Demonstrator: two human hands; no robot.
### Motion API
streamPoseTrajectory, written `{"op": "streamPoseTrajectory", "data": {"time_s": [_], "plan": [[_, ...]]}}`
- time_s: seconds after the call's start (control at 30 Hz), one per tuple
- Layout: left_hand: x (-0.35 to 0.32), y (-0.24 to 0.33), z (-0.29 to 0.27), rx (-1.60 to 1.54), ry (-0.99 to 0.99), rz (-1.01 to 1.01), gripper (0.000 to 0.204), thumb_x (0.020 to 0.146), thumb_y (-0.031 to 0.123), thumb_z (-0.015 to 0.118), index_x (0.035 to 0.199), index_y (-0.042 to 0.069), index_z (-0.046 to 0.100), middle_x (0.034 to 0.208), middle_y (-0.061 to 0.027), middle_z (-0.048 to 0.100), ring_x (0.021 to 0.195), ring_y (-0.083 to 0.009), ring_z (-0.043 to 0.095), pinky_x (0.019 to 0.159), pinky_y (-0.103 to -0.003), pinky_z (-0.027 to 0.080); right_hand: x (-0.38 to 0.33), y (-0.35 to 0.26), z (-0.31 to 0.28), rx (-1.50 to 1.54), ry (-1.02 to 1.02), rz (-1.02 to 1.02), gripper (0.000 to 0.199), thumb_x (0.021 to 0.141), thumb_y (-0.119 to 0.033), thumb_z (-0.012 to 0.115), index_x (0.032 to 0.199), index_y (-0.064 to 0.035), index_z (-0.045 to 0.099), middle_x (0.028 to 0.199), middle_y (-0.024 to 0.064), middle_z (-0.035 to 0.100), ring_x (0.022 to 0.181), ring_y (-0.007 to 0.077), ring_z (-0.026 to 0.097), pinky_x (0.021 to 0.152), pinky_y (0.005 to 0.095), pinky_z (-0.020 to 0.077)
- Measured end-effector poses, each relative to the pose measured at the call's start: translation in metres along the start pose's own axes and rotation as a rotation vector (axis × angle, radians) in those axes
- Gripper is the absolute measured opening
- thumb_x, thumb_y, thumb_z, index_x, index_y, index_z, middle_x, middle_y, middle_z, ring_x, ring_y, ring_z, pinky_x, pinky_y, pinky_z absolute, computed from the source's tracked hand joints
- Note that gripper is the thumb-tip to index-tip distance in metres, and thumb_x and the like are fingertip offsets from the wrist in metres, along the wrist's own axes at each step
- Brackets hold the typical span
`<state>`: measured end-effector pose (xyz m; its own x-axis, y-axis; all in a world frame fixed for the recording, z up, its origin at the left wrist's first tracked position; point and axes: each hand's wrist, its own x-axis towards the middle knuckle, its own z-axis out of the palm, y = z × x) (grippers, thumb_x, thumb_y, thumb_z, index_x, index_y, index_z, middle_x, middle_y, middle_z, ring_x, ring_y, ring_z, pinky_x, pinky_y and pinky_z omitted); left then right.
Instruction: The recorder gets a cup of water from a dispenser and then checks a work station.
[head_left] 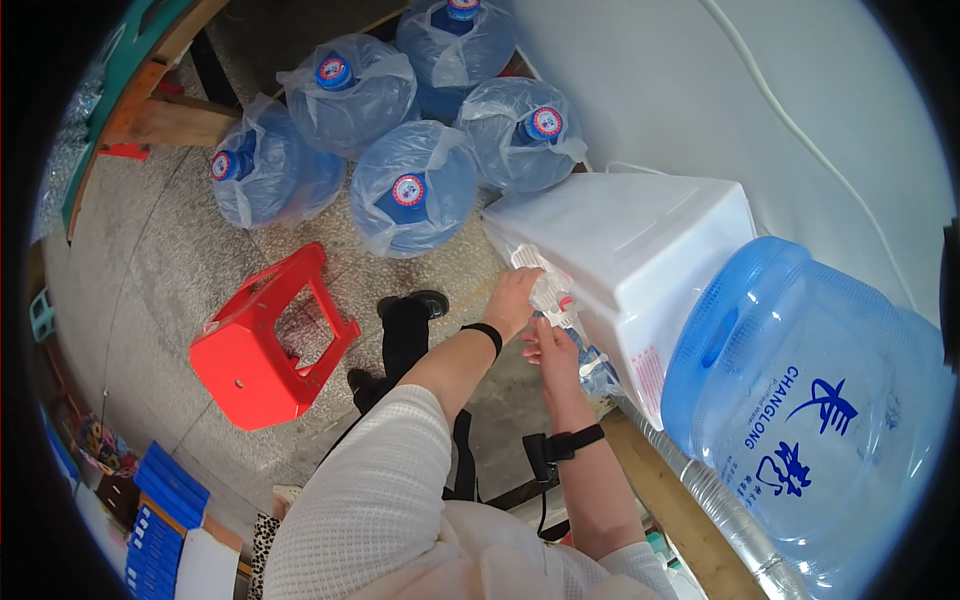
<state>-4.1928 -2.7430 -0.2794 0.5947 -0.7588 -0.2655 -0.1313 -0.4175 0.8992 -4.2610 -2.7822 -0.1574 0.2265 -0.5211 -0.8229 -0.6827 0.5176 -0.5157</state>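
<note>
Though close together, left hand (513,299) beyond right hand (553,352).

Lighting: bright, diffuse; shadows soft. Glare: large blue bottle (800,410), right of the right hand (555,355); foil duct (733,522), below-right of it. Distortion: straight edges bowed toward rim, corners black. Focus: clear near hand, softer far left.

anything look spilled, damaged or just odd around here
Nothing stands out as spilled or damaged. One mismatch: the large, round, translucent blue plastic bottle at right looks bare, while the five round, capped blue plastic bottles at the top wear loose clear plastic bags. That may be quite normal.
</note>
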Motion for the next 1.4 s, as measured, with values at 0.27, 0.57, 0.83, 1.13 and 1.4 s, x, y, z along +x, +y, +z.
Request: {"op": "streamPoseTrajectory", "data": {"time_s": [0.27, 0.57, 0.83, 1.13, 1.4], "plan": [[0.002, 0.002, -0.005, 0.021, -0.006, -0.026, 0.056, 0.06, -0.005, 0.058, 0.113, 0.009, 0.046, 0.113, -0.011, 0.048, 0.104, -0.0319, 0.042, 0.09, -0.038, 0.036, 0.005, 0.005, -0.006, 0.086, 0.009, 0.069, 0.022, 0.083, -0.028, 0.058, 0.092, -0.0076, 0.061, 0.077, 0.0019, 0.061, 0.056, 0.0056, 0.05, 0.052, 0.0188, 0.0365], [0.006, 0.006, -0.002, 0.011, -0.014, -0.012, 0.054, 0.061, -0.005, 0.059, 0.112, 0.007, 0.047, 0.111, -0.011, 0.048, 0.103, -0.0316, 0.043, 0.089, -0.038, 0.037, 0.015, 0.011, -0.018, -0.003, -0.016, 0.053, 0.02, 0.082, -0.025, 0.06, 0.087, -0.0061, 0.061, 0.075, 0.0017, 0.062, 0.056, 0.0058, 0.049, 0.053, 0.0196, 0.036], [0.01, 0.009, -0.01, -0.005, -0.024, -0.02, 0.054, 0.061, -0.006, 0.057, 0.112, 0.007, 0.046, 0.111, -0.0115, 0.047, 0.104, -0.0319, 0.042, 0.09, -0.038, 0.037, 0.019, 0.012, -0.021, -0.065, -0.06, 0.043, 0.024, 0.083, -0.029, 0.057, 0.091, -0.0063, 0.059, 0.079, 0.0007, 0.061, 0.06, 0.0059, 0.051, 0.057, 0.0199, 0.0374], [0.008, 0.002, -0.003, -0.006, -0.009, -0.029, 0.054, 0.061, -0.007, 0.054, 0.112, 0.008, 0.046, 0.113, -0.011, 0.047, 0.105, -0.0318, 0.041, 0.09, -0.038, 0.037, 0.02, 0.014, -0.021, -0.058, -0.052, 0.042, 0.024, 0.083, -0.028, 0.057, 0.091, -0.0056, 0.06, 0.078, 0.0011, 0.061, 0.059, 0.0057, 0.05, 0.055, 0.0189, 0.0372], [0.008, 0.004, -0.008, -0.032, 0.0, -0.017, 0.055, 0.061, -0.009, 0.053, 0.112, 0.008, 0.047, 0.112, -0.0105, 0.047, 0.105, -0.0318, 0.042, 0.09, -0.038, 0.037, 0.021, 0.014, -0.021, -0.066, -0.041, 0.04, 0.023, 0.083, -0.027, 0.057, 0.091, -0.0059, 0.061, 0.078, 0.0019, 0.062, 0.059, 0.0059, 0.05, 0.054, 0.019, 0.0386]]}}
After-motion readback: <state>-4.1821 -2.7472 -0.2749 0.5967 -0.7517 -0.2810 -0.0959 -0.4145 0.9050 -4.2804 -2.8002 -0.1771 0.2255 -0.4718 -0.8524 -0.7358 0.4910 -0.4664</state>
